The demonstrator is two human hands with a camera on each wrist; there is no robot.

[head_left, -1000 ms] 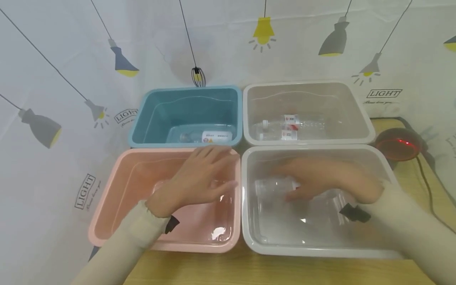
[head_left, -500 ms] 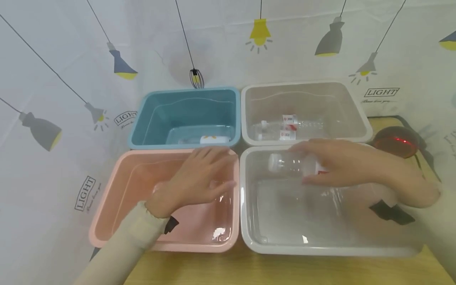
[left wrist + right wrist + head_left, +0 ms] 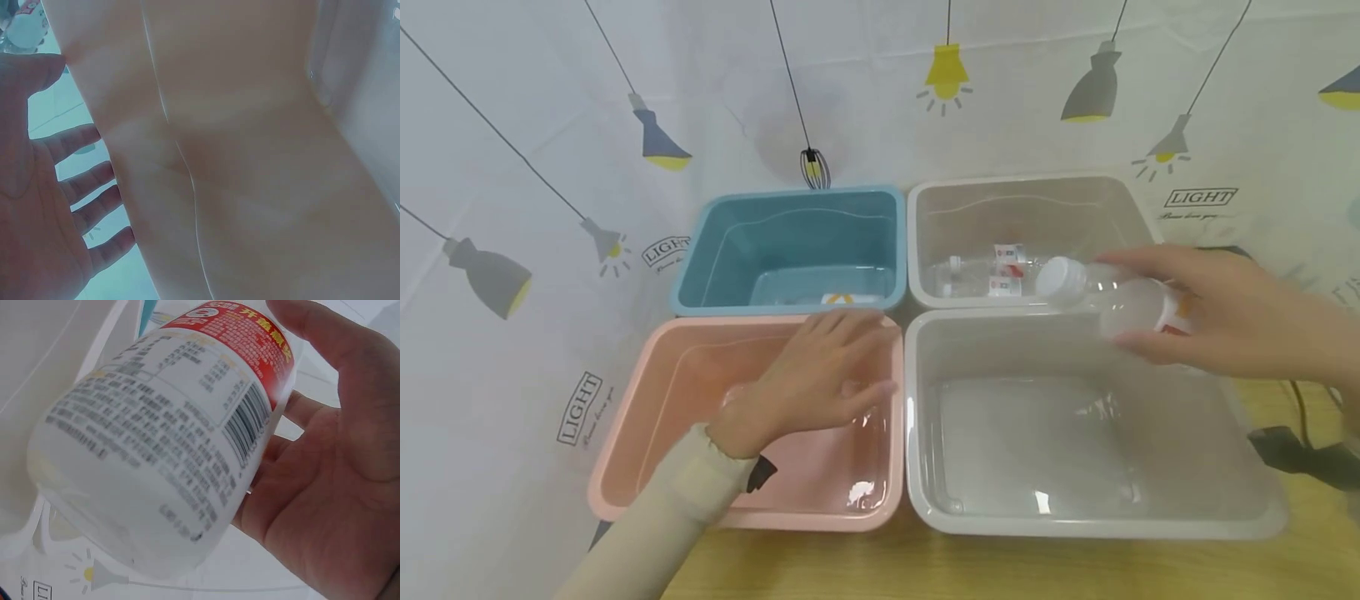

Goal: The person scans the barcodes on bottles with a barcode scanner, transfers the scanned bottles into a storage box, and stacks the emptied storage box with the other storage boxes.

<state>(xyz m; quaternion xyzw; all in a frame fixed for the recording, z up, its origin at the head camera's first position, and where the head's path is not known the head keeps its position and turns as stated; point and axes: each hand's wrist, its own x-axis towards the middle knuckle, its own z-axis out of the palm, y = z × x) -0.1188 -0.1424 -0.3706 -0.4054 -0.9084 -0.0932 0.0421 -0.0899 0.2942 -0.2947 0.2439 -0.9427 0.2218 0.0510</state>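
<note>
My right hand (image 3: 1240,308) holds a clear plastic bottle (image 3: 1131,307) with a white cap above the grey-white bin's (image 3: 1030,450) far right rim. In the right wrist view, thumb and fingers go round the bottle's (image 3: 156,431) red and white label, which bears a barcode. My left hand (image 3: 812,375) lies over the pink bin (image 3: 636,392), near its far right corner. Seen from the left wrist, that hand's (image 3: 37,181) fingers are extended, their tips at the bin's rim, and it holds nothing.
Behind stand a blue bin (image 3: 722,221) with a white-labelled bottle (image 3: 850,297) partly hidden by its wall, and a beige bin (image 3: 1037,196) with clear bottles (image 3: 1007,267) lying in it. The bins stand close together on a wooden table (image 3: 820,562). A dark cord (image 3: 1300,408) runs at right.
My right hand has come up out of the grey-white bin with the bottle, moving right and away from me. The bottle in the blue bin has turned slightly. My left hand stays in place.
</note>
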